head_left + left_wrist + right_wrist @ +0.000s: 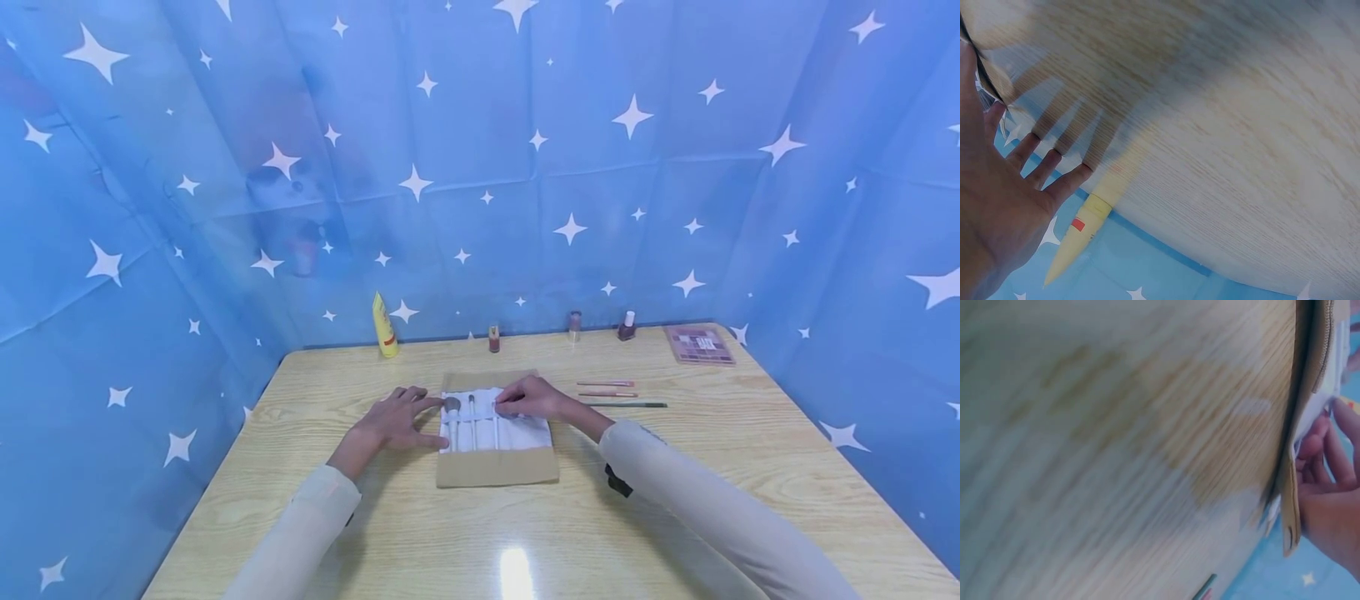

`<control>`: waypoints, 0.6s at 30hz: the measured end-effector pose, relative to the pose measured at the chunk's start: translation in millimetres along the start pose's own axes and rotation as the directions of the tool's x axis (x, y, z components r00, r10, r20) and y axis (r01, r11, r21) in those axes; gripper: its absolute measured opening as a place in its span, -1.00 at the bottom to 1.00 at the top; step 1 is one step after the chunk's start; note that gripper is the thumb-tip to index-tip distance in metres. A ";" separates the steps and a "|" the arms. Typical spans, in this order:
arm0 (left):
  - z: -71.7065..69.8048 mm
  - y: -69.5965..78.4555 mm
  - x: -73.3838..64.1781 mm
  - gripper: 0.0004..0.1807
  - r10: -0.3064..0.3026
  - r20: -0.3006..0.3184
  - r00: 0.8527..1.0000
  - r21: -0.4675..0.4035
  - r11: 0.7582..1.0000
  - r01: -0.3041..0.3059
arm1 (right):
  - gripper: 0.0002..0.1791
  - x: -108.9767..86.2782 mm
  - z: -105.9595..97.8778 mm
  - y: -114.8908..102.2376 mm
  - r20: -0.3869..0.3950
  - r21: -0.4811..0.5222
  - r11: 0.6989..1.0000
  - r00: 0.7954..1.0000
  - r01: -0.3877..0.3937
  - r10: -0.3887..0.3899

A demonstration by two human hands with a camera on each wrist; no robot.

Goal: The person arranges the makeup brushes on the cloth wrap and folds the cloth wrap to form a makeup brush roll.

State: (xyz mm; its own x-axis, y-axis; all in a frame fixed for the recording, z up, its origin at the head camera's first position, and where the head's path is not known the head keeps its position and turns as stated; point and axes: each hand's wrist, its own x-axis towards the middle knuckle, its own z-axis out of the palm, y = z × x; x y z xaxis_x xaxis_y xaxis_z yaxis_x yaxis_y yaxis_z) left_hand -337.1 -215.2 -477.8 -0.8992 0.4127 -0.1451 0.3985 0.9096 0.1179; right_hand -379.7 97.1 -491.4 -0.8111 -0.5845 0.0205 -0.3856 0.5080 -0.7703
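Note:
A tan makeup brush roll lies unfolded on the table, its white lining facing up. Two brushes, a fluffy one and a slimmer one, sit in its slots on the left. My right hand pinches a third white-handled brush near its upper end; the fingers hide its head. Spread along the roll's left edge, my left hand rests with its fingers extended. The right wrist view catches the roll's edge beside the right hand.
Three thin brushes lie right of the roll. Along the back stand a yellow tube, a small dark-red bottle, another small bottle and a white-capped nail polish. A palette lies at the back right.

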 end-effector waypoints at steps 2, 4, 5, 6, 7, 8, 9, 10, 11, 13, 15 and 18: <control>0.2 -0.3 -0.3 -0.02 -0.001 0.000 1.000 -0.003 1.000 0.001 | -0.73 -1.3 -1.0 -0.6 0.006 -0.002 1.000 1.000 0.007 -0.007; 0.4 -0.1 -0.7 -0.02 0.001 0.000 1.000 -0.008 1.000 -0.001 | -0.73 -3.0 -2.4 -1.3 0.011 -0.004 1.000 1.000 0.012 -0.012; -0.1 0.1 -1.0 -0.02 0.001 0.000 1.000 -0.010 1.000 -0.001 | -0.74 -4.1 -3.3 -1.7 0.015 -0.003 1.000 1.000 0.017 -0.017; -0.4 0.4 -1.2 -0.03 0.002 -0.002 1.000 -0.014 1.000 -0.002 | -0.74 -5.0 -4.1 -2.3 0.018 -0.003 1.000 1.000 0.021 -0.021; -0.8 0.9 -1.6 -0.03 0.004 -0.003 1.000 -0.016 1.000 -0.004 | -0.74 -5.8 -4.7 -2.2 0.019 -0.001 1.000 0.999 0.026 -0.026; -1.1 1.4 -2.0 -0.04 0.004 -0.003 1.000 -0.018 1.000 -0.004 | -0.74 -6.8 -5.2 -2.1 0.020 0.000 1.000 0.999 0.028 -0.028; -1.3 1.8 -2.3 -0.04 0.003 -0.004 1.000 -0.021 1.000 -0.004 | -0.74 -8.0 -6.0 -2.2 0.020 0.004 1.000 0.999 0.030 -0.030; -1.4 2.0 -2.5 -0.04 0.002 -0.004 1.000 -0.021 1.000 -0.002 | -0.74 -9.3 -6.8 -2.4 0.020 0.010 0.999 0.999 0.031 -0.031; -1.4 2.3 -2.7 -0.04 0.001 -0.005 1.000 -0.021 1.000 -0.001 | -0.74 -10.2 -7.7 -2.1 0.018 0.018 0.999 0.999 0.030 -0.031; -1.5 2.7 -2.9 -0.04 0.002 -0.008 1.000 -0.023 1.000 -0.002 | -0.73 -12.2 -9.7 -1.7 0.013 0.028 0.999 1.000 0.017 -0.018; -1.6 2.7 -3.1 -0.04 0.002 -0.008 1.000 -0.024 1.000 -0.003 | -0.73 -14.0 -12.2 -1.0 0.006 0.035 0.999 1.000 0.003 -0.003; -1.4 2.5 -3.1 -0.03 0.006 -0.007 1.000 -0.024 1.000 -0.006 | -0.74 -17.8 -17.2 -0.3 -0.013 0.019 1.000 1.000 0.002 -0.002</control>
State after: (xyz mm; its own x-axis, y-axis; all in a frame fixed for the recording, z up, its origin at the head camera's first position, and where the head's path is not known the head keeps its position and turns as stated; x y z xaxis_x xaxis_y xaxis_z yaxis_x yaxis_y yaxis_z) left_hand -333.6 -214.3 -475.6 -0.8982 0.4175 -0.1375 0.3993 0.9058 0.1419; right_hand -372.7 118.2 -480.5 -0.8162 -0.5771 0.0300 -0.3786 0.4949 -0.7822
